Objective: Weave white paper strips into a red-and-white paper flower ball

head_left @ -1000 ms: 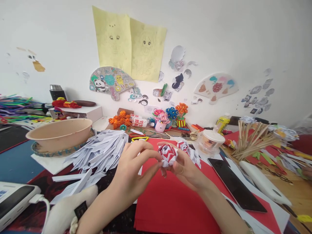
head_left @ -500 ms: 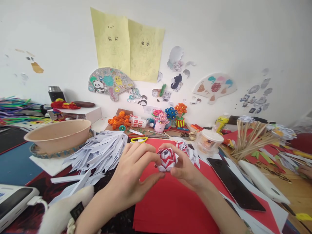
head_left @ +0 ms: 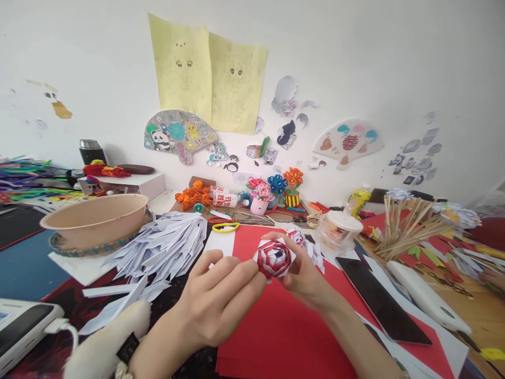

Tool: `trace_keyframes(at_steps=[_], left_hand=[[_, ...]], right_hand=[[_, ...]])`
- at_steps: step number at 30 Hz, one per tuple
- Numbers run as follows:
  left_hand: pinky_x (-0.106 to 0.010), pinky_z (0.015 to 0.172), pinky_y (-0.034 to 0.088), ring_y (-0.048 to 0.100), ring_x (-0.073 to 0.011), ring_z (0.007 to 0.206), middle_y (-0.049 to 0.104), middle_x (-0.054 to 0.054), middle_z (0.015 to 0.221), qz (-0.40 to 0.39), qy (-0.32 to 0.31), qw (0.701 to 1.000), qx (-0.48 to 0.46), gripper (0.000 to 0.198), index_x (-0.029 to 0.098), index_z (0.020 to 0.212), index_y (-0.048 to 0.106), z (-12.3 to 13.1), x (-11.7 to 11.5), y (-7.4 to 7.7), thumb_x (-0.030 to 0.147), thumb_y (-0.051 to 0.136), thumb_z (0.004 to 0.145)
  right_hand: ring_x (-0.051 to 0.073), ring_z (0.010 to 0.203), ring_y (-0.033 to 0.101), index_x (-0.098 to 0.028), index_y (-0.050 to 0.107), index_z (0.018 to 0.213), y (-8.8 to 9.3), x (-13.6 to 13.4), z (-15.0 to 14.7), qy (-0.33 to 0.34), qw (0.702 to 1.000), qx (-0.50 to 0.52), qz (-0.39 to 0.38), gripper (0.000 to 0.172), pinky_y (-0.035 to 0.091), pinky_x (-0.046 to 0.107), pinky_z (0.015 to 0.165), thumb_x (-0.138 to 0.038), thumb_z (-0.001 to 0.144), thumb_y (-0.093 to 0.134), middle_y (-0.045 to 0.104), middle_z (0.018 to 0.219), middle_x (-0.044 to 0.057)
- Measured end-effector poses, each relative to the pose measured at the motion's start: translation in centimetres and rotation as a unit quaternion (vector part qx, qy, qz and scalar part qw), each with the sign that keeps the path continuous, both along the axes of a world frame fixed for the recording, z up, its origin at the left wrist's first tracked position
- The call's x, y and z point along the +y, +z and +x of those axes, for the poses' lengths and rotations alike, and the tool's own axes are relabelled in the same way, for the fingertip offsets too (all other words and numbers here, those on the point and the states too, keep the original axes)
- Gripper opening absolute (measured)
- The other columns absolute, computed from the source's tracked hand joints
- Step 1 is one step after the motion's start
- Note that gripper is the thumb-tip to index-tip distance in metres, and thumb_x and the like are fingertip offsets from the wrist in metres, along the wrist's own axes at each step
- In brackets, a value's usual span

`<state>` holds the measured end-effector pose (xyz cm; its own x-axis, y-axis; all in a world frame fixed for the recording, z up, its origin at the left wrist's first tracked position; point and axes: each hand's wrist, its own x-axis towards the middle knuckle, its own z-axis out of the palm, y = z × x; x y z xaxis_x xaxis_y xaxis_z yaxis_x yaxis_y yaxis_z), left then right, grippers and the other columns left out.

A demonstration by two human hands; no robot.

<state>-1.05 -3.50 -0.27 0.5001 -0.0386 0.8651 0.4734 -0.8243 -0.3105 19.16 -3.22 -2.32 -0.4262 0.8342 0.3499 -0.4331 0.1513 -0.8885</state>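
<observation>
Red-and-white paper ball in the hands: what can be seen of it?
The paper ball is a rounded rosette of folded red and white strips, layers spiralling toward a centre facing the camera. Held above the red sheet, it sits in the right hand, and the left hand touches its left side.

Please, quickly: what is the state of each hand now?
Left hand: fingers half curled beside the paper ball; contact cannot be told.
Right hand: closed, holding the paper ball.
</observation>
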Motion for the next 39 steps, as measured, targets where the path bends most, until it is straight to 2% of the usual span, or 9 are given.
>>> trace_keyframes(at_steps=[7, 11, 14, 17, 19, 24, 29, 34, 39], left_hand=[[-0.033, 0.071, 0.036, 0.057, -0.0145, 0.070, 0.072, -0.003, 0.081, 0.025, 0.005, 1.000, 0.014, 0.025, 0.015, 0.093, 0.065, -0.3, -0.4, -0.1, 0.007, 0.042, 0.098], [-0.033, 0.071, 0.037, 0.059, -0.0145, 0.070, 0.073, -0.003, 0.085, 0.010, 0.004, 1.000, 0.022, 0.019, 0.017, 0.096, 0.065, -0.3, -0.3, -0.2, 0.007, 0.048, 0.096], [-0.032, 0.069, 0.037, 0.059, -0.0145, 0.068, 0.072, -0.002, 0.083, -0.033, -0.011, 0.999, 0.004, 0.008, 0.019, 0.097, 0.063, -0.1, -0.4, 0.3, 0.012, 0.061, 0.093], [-0.033, 0.068, 0.037, 0.059, -0.0156, 0.070, 0.071, -0.003, 0.085, -0.122, -0.052, 0.991, -0.033, 0.007, 0.020, 0.097, 0.061, 0.0, -0.6, 1.1, 0.023, 0.064, 0.093], [-0.033, 0.067, 0.036, 0.057, -0.0156, 0.070, 0.069, -0.002, 0.084, -0.173, -0.065, 0.981, -0.065, 0.001, 0.020, 0.095, 0.061, 0.0, -0.7, 1.5, 0.019, 0.061, 0.094], [-0.032, 0.070, 0.037, 0.059, -0.0160, 0.079, 0.068, -0.001, 0.087, -0.290, -0.084, 0.951, -0.058, 0.012, 0.021, 0.088, 0.063, -0.2, -0.3, 2.0, 0.009, 0.061, 0.091], [-0.032, 0.071, 0.035, 0.057, -0.0157, 0.079, 0.071, 0.001, 0.088, -0.302, -0.085, 0.949, -0.029, 0.008, 0.023, 0.089, 0.065, -0.4, 0.2, 2.0, 0.016, 0.064, 0.093], [-0.032, 0.070, 0.034, 0.055, -0.0156, 0.075, 0.071, 0.003, 0.084, -0.295, -0.064, 0.953, -0.016, 0.007, 0.023, 0.087, 0.066, -0.4, 0.4, 1.8, 0.022, 0.066, 0.094], [-0.030, 0.071, 0.035, 0.056, -0.0151, 0.077, 0.068, 0.003, 0.082, -0.320, -0.058, 0.946, -0.006, 0.013, 0.022, 0.083, 0.063, -0.2, 0.3, 1.7, 0.017, 0.062, 0.094]], right_hand=[[0.016, 0.083, 0.064, -0.029, 0.063, 0.123, -0.1, 0.1, 0.0, -0.004, 1.000, -0.019, -0.012, 0.063, 0.048, 0.025, 0.074, -0.049, 0.068, 0.088, 0.069, 0.092, 0.001], [0.015, 0.081, 0.063, -0.031, 0.064, 0.122, 0.0, 0.1, -0.1, 0.003, 1.000, -0.016, -0.007, 0.059, 0.050, 0.026, 0.078, -0.049, 0.070, 0.086, 0.068, 0.092, 0.000], [0.016, 0.083, 0.064, -0.029, 0.065, 0.121, 0.0, 0.1, -0.2, 0.004, 1.000, -0.017, -0.006, 0.059, 0.051, 0.028, 0.079, -0.050, 0.070, 0.086, 0.068, 0.096, 0.002], [0.019, 0.084, 0.066, -0.028, 0.062, 0.126, 0.0, 0.1, -0.2, 0.011, 1.000, -0.014, 0.007, 0.061, 0.053, 0.033, 0.079, -0.051, 0.074, 0.083, 0.069, 0.097, 0.004], [0.020, 0.082, 0.067, -0.028, 0.061, 0.129, 0.0, 0.2, -0.1, 0.020, 1.000, -0.013, 0.018, 0.061, 0.054, 0.036, 0.079, -0.051, 0.076, 0.081, 0.069, 0.097, 0.005], [0.019, 0.083, 0.067, -0.028, 0.063, 0.126, 0.0, 0.2, -0.1, 0.021, 0.999, -0.020, 0.033, 0.056, 0.055, 0.037, 0.078, -0.053, 0.078, 0.079, 0.068, 0.100, 0.005], [0.021, 0.092, 0.065, -0.027, 0.064, 0.123, 0.0, 0.2, -0.2, 0.016, 0.999, -0.031, 0.026, 0.055, 0.056, 0.037, 0.080, -0.055, 0.077, 0.078, 0.066, 0.105, 0.007], [0.019, 0.085, 0.066, -0.028, 0.062, 0.125, 0.0, 0.2, -0.5, 0.024, 0.999, -0.028, 0.016, 0.054, 0.058, 0.038, 0.077, -0.053, 0.079, 0.077, 0.066, 0.106, 0.007], [0.014, 0.079, 0.065, -0.033, 0.056, 0.134, 0.0, 0.4, -0.5, 0.009, 0.999, -0.028, 0.017, 0.058, 0.057, 0.033, 0.074, -0.050, 0.082, 0.076, 0.060, 0.128, 0.008]])
